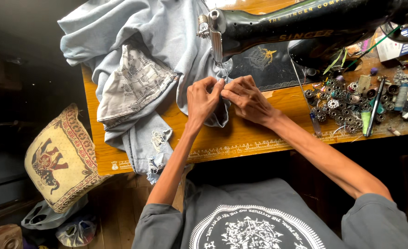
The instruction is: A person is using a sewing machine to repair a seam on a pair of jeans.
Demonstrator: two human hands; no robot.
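Your left hand (204, 99) and right hand (245, 99) both pinch the soft, faded denim (167, 41) closed beneath the black sewing machine (305, 23).

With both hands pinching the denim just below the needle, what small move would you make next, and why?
Probably slide the pinched fold forward under the presser foot. The left hand and right hand meet on the pale blue jeans just short of the black sewing machine, so the edge seems gripped but not yet under the needle.
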